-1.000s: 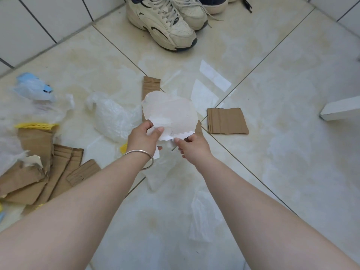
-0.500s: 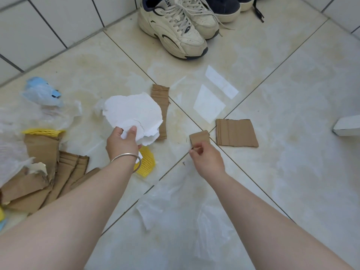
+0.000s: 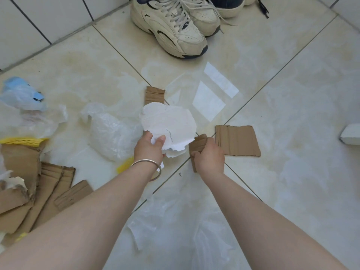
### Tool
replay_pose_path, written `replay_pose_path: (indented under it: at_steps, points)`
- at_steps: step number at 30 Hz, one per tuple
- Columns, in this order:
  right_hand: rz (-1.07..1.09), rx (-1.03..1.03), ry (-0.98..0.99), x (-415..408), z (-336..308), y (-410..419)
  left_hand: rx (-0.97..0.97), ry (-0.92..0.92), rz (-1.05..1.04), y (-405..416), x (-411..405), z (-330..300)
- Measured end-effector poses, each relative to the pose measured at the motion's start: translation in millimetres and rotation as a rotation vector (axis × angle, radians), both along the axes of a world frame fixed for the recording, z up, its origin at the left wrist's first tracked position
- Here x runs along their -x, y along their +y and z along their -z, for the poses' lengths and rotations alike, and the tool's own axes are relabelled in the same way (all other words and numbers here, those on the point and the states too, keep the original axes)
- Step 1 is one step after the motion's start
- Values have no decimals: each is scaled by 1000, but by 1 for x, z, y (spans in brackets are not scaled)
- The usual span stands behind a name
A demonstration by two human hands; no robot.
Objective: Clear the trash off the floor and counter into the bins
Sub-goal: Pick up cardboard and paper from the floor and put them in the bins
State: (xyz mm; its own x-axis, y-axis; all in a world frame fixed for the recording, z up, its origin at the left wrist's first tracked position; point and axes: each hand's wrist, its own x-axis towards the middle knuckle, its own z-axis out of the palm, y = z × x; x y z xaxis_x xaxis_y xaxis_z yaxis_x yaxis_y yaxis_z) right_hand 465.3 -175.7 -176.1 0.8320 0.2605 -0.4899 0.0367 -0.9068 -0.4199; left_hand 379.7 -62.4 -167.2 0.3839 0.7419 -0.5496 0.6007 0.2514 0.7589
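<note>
Head camera looks down at the floor. Left hand [image 3: 148,148] holds torn white paper [image 3: 168,124] up above the tiles. Right hand [image 3: 209,157] grips a small cardboard piece [image 3: 198,145]. Just past it lies a flat cardboard square [image 3: 237,141]. Farther off stand white sneakers [image 3: 169,28].

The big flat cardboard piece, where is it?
In the head view the flat cardboard lies on the floor right of centre, just beyond the right hand, below two white paper slips.

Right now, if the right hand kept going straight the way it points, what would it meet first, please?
Probably the flat brown cardboard rectangle lying on the floor just beyond the right hand, which grips a small brown cardboard strip; depth is uncertain.
</note>
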Motion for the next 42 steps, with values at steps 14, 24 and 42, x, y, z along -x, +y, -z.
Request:
replay_pose_path:
  at_steps: [14, 24, 42]
  points:
    - [100, 14, -95, -75, -7, -26, -274, 204, 134, 34, -45, 14]
    - [187, 146, -80, -84, 0, -49, -437, 446, 208, 40, -45, 31]
    - [419, -294, 79, -62, -28, -44, -388, 257, 260, 23, -33, -27]
